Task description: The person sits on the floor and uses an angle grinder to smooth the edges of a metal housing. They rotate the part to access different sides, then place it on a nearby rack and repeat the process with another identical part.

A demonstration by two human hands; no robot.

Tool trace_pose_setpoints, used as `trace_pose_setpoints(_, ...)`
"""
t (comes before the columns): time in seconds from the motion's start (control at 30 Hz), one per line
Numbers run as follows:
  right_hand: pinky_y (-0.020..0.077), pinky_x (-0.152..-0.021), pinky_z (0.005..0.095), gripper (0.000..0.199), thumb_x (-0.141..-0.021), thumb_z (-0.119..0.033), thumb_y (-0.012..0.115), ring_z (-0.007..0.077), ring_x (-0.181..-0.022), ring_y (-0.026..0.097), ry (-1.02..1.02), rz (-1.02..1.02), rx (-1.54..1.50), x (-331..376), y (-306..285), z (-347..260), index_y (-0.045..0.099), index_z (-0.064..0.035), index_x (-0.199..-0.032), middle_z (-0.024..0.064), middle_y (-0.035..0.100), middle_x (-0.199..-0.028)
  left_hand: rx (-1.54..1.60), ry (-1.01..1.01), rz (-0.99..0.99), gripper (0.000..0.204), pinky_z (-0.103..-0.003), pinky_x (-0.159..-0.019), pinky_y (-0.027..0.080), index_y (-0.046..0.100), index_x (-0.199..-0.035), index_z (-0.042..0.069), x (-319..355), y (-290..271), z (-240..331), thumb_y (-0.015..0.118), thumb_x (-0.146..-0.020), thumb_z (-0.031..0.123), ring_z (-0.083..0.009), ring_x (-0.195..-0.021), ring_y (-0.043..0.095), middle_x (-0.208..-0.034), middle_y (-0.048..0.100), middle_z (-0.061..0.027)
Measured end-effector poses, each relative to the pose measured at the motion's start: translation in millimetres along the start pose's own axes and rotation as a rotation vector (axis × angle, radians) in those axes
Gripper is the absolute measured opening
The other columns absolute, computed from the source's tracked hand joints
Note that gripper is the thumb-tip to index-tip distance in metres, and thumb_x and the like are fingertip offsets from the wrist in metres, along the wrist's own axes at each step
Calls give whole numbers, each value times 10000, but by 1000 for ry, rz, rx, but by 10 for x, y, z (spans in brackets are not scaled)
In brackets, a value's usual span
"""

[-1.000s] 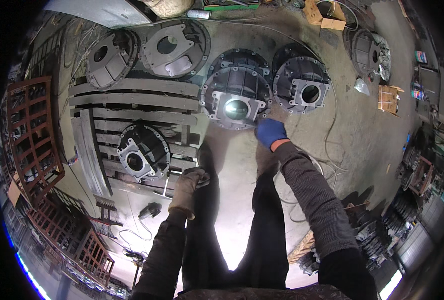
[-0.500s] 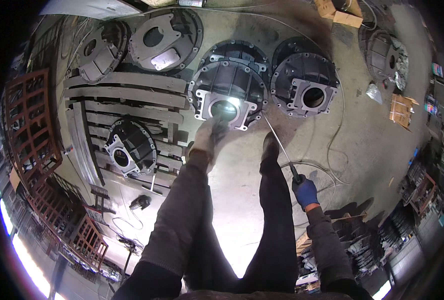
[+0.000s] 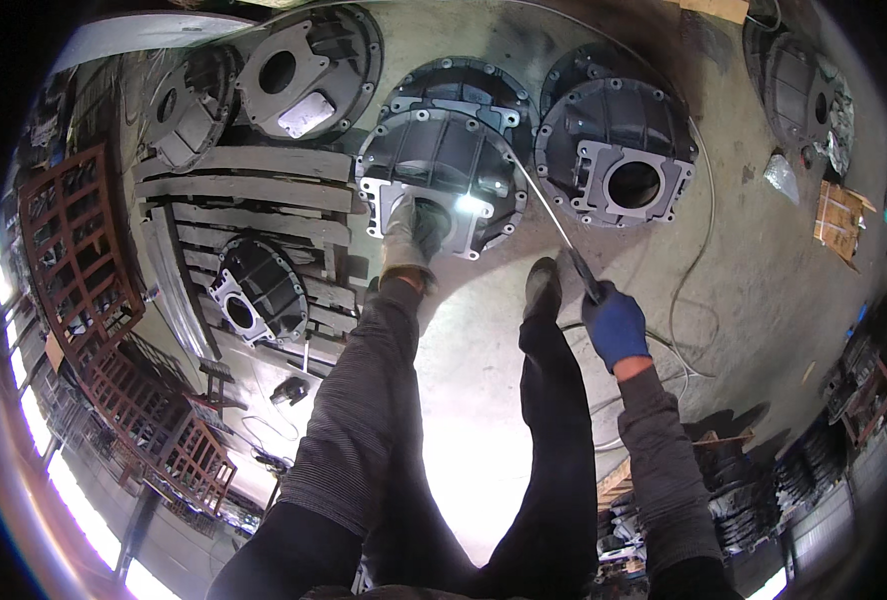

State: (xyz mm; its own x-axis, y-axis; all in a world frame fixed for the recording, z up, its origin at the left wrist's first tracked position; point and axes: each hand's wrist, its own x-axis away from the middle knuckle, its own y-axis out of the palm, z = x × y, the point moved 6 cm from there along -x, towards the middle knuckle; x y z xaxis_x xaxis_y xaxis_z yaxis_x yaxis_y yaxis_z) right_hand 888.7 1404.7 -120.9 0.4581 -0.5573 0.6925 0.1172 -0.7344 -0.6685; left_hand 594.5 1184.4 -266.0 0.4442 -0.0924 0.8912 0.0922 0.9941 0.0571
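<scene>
A dark cast-metal bell housing point(image 3: 444, 150) stands in front of me with its pale machined flange facing me. My left hand point(image 3: 409, 245), in a light work glove, grips the flange at its round bore; some fingers are hidden in the opening. My right hand point(image 3: 616, 322), in a blue glove, is closed around the dark handle of a long, thin metal rod tool point(image 3: 544, 200). The rod slants up and left, its far end at the housing's upper right rim. A bright spot of light falls on the flange just right of the bore.
Another bell housing point(image 3: 614, 135) stands close on the right. More lie at the upper left, and a smaller-looking housing point(image 3: 254, 290) rests on a wooden pallet point(image 3: 244, 190). A hose point(image 3: 686, 280) curves over the floor at right. Brown metal racks point(image 3: 79, 240) stand at left.
My left hand has moved up and left onto the flange at the bore. The rod's end has shifted from the housing's lower right side to its upper right rim, my right hand rising with it.
</scene>
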Motion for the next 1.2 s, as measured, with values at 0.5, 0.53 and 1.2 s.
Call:
trace_pose_setpoints(0.5, 589, -793, 536, 307, -916, -363, 718, 423, -926, 746, -26, -338, 26, 1339, 779, 726, 773, -154, -1133, 184, 779, -978, 340, 25, -82, 459, -349, -1069, 495, 687, -1408, 149, -645, 462, -173, 641, -1063, 447, -208, -1194, 642, -1367, 692, -51)
trace_pose_setpoints(0.53, 590, -797, 529, 316, -912, -364, 725, 424, -934, 746, -63, -321, 21, 1454, 659, 680, 775, -156, -1145, 179, 780, -986, 331, 18, -100, 441, -348, -1051, 503, 700, -1382, 149, -605, 477, -157, 640, -1063, 448, -203, -1167, 651, -1342, 702, -46)
trace_pose_setpoints(1.2, 582, -813, 337, 616, -969, 8, 642, 190, -1035, 695, 220, -5, -529, 3444, -221, 1270, 517, -23, -1571, 89, 711, -1317, -540, 134, -86, 341, -343, -1001, 574, 750, -1290, 132, 1882, -2706, 1088, 536, -1025, 162, -213, -1156, 711, -1291, 751, -63)
